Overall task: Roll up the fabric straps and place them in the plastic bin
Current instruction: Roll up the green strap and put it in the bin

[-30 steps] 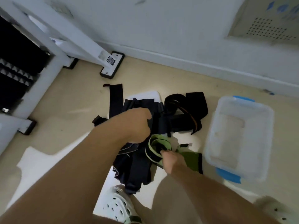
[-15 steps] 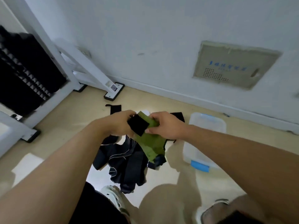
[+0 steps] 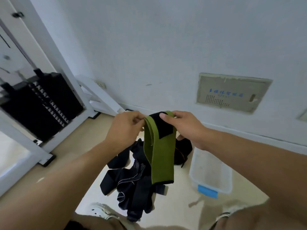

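A green fabric strap with a black patch near its top hangs doubled in front of me. My left hand pinches its upper left edge. My right hand pinches its top, thumb on the black patch. Below on the floor lies a pile of dark straps. A clear plastic bin with a blue latch stands on the floor to the right of the pile, partly hidden by my right forearm.
A white gym machine frame with a black weight stack stands at the left. A wall with a grey panel is straight ahead. My white shoe and knees show at the bottom edge.
Both hands have lifted the green strap off the pile to chest height, and it now hangs straight down. The view has tilted up toward the wall.
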The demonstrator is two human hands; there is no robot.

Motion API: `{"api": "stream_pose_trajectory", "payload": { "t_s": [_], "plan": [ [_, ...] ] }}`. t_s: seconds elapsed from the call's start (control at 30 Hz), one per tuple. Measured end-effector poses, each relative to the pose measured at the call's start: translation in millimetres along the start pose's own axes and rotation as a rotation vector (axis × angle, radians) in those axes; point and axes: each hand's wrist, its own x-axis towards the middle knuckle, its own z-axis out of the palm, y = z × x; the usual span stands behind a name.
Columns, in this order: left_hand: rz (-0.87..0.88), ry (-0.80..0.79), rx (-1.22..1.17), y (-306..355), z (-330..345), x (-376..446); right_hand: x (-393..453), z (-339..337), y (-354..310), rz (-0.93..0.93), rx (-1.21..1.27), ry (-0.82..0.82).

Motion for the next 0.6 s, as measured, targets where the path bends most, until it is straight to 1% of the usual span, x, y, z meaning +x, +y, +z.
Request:
{"api": "stream_pose_trajectory", "payload": {
  "t_s": [0.1, 0.17, 0.2, 0.23, 0.27, 0.3, 0.33, 0.4, 0.43, 0.47, 0.5, 0.53, 0.6],
  "plan": [
    [0.19, 0.057, 0.191, -22, 13, -2, 13, 2, 18, 0.08, 0.079, 0.054],
    [0.24, 0.058, 0.249, -36, 23, 1, 23, 4, 28, 0.172, 0.127, 0.041],
    [0.229, 0.041, 0.222, -40, 27, 5, 28, 5, 31, 0.224, 0.142, 0.027],
    [0.179, 0.022, 0.154, -41, 32, 8, 34, 7, 34, 0.267, 0.149, 0.012],
    [0.077, 0.003, 0.049, -40, 38, 11, 40, 9, 36, 0.294, 0.163, 0.0],
    [-0.085, -0.014, -0.092, -38, 43, 13, 44, 10, 37, 0.298, 0.192, -0.007],
    [-0.297, -0.045, -0.267, -36, 47, 15, 47, 11, 36, 0.289, 0.24, -0.015],
    [-0.735, -0.202, -0.641, -37, 52, 17, 52, 10, 34, 0.244, 0.373, -0.063],
    [-0.875, -0.284, -0.807, -39, 50, 18, 53, 9, 32, 0.215, 0.425, -0.116],
    [-0.953, -0.335, -0.95, -41, 48, 20, 52, 7, 29, 0.189, 0.451, -0.188],
    [-0.983, -0.34, -1.079, -44, 45, 24, 52, 5, 29, 0.168, 0.447, -0.264],
    [-0.97, -0.304, -1.183, -45, 42, 30, 52, 2, 29, 0.151, 0.408, -0.337],
    [-0.87, -0.171, -1.29, -43, 33, 42, 52, -5, 33, 0.144, 0.23, -0.438]
  ]
}}
